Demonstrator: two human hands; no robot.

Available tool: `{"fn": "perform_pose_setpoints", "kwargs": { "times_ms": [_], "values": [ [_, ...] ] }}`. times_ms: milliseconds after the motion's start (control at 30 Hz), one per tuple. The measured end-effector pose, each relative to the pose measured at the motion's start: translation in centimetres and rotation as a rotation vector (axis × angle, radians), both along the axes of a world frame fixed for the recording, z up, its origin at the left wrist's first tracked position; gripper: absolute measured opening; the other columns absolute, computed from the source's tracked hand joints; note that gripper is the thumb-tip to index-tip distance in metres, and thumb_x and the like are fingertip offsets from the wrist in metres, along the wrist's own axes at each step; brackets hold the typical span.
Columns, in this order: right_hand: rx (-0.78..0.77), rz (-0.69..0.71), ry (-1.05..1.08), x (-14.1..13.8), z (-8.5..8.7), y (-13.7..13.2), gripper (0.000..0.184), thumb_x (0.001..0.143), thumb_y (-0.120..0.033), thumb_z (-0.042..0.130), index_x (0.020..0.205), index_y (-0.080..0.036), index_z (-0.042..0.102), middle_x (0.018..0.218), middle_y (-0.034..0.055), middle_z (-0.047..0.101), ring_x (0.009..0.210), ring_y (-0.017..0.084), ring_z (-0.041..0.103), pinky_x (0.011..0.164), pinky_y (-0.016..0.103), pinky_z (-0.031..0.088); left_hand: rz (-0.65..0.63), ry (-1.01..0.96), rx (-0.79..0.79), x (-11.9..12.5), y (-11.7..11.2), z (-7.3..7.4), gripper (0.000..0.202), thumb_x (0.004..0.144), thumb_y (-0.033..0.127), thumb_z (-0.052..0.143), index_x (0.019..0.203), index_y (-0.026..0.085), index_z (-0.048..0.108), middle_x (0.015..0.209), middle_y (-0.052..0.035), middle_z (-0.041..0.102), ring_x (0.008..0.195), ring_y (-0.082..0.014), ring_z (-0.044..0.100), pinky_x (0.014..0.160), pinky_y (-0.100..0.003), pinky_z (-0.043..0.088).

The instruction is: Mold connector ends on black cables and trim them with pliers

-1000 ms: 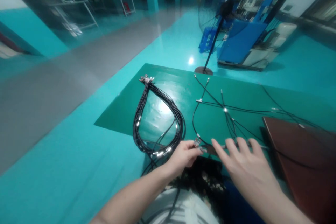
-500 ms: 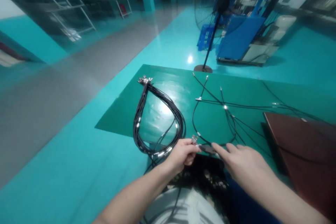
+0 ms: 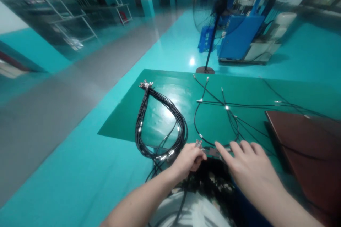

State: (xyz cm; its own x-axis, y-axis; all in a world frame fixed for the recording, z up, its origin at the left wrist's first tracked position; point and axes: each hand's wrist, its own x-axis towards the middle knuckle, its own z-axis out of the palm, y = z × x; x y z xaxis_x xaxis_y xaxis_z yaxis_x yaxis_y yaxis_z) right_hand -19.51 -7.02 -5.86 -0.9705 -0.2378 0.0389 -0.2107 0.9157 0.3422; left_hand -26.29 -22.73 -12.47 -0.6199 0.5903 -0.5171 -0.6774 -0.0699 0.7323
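Observation:
My left hand (image 3: pixel 188 159) is pinched on a small metal connector (image 3: pixel 198 144) at the end of a black cable, at the near edge of the green mat (image 3: pixel 213 124). My right hand (image 3: pixel 246 165) lies just to its right, fingers stretched out and apart, fingertips touching the cable that runs across the mat edge. A looped bundle of black cables (image 3: pixel 157 120) with metal ends lies left of my left hand.
Several loose black cables (image 3: pixel 229 113) cross the mat's middle and right. A brown board (image 3: pixel 306 142) lies at the right. A standing fan (image 3: pixel 210 17) and a blue machine (image 3: pixel 239 35) stand beyond the table on the teal floor.
The view has tilted slightly. My right hand's fingers have spread again over the cable; my left hand keeps its pinch on the connector.

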Motion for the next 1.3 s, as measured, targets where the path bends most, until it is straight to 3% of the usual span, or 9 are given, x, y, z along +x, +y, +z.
{"fn": "perform_pose_setpoints", "kwargs": {
  "times_ms": [133, 267, 433, 600, 767, 1033, 1300],
  "values": [
    [0.056, -0.017, 0.023, 0.5, 0.2, -0.8, 0.048, 0.073, -0.011, 0.051, 0.118, -0.027, 0.055, 0.075, 0.0071, 0.056, 0.069, 0.024, 0.050, 0.062, 0.038, 0.030, 0.066, 0.106, -0.029, 0.7, 0.4, -0.8, 0.011, 0.062, 0.021, 0.047, 0.058, 0.014, 0.053, 0.037, 0.0087, 0.031, 0.029, -0.0025, 0.020, 0.031, -0.018, 0.010],
    [0.048, -0.024, 0.006, 0.6, -0.7, -1.0, 0.050, 0.073, -0.009, 0.051, 0.120, -0.025, 0.053, 0.070, 0.0058, 0.055, 0.063, 0.022, 0.051, 0.056, 0.034, 0.028, 0.097, 0.173, -0.092, 0.8, 0.4, -1.6, 0.012, 0.064, 0.022, 0.047, 0.059, 0.014, 0.053, 0.038, 0.0085, 0.031, 0.030, -0.0025, 0.021, 0.031, -0.018, 0.011],
    [-0.044, -0.063, -0.080, 1.0, -2.8, -0.6, 0.051, 0.071, -0.009, 0.055, 0.120, -0.026, 0.053, 0.072, 0.0050, 0.059, 0.063, 0.020, 0.055, 0.055, 0.031, 0.030, 0.098, 0.048, -0.095, 0.8, 0.2, -1.9, 0.011, 0.062, 0.023, 0.047, 0.057, 0.013, 0.051, 0.041, 0.0070, 0.034, 0.029, -0.0025, 0.023, 0.032, -0.018, 0.009],
    [-0.131, -0.040, -0.084, 1.7, -4.3, -0.4, 0.048, 0.075, -0.013, 0.055, 0.121, -0.026, 0.051, 0.077, 0.0053, 0.061, 0.068, 0.021, 0.055, 0.059, 0.032, 0.032, 0.018, -0.074, 0.015, 0.6, -0.7, -1.7, 0.007, 0.063, 0.021, 0.050, 0.064, 0.016, 0.045, 0.048, 0.0063, 0.039, 0.031, -0.0018, 0.024, 0.033, -0.017, 0.008],
    [-0.287, -0.095, -0.196, 2.0, -5.5, 0.1, 0.045, 0.078, -0.018, 0.052, 0.122, -0.027, 0.048, 0.081, 0.0037, 0.061, 0.071, 0.019, 0.057, 0.058, 0.029, 0.032, -0.017, -0.052, 0.090, 0.6, -1.3, -2.0, 0.014, 0.069, 0.022, 0.054, 0.065, 0.016, 0.043, 0.051, 0.0061, 0.040, 0.032, -0.0003, 0.023, 0.033, -0.017, 0.007],
    [-0.572, -0.176, -0.461, 2.4, -6.5, -0.3, 0.038, 0.078, -0.021, 0.047, 0.113, -0.033, 0.052, 0.081, 0.0005, 0.063, 0.071, 0.018, 0.060, 0.053, 0.025, 0.029, -0.052, -0.051, -0.045, 1.9, -2.3, -3.3, 0.016, 0.070, 0.022, 0.056, 0.065, 0.016, 0.042, 0.052, 0.0065, 0.039, 0.033, 0.0004, 0.022, 0.034, -0.017, 0.006],
    [-0.736, -0.239, -0.548, 2.3, -5.9, -0.8, 0.031, 0.078, -0.023, 0.047, 0.105, -0.031, 0.057, 0.081, 0.0008, 0.065, 0.074, 0.018, 0.060, 0.058, 0.024, 0.033, 0.003, -0.133, -0.121, 1.8, -2.2, -2.9, 0.013, 0.065, 0.020, 0.053, 0.064, 0.017, 0.041, 0.047, 0.0090, 0.032, 0.031, -0.0001, 0.019, 0.034, -0.017, 0.005]
  ]
}}
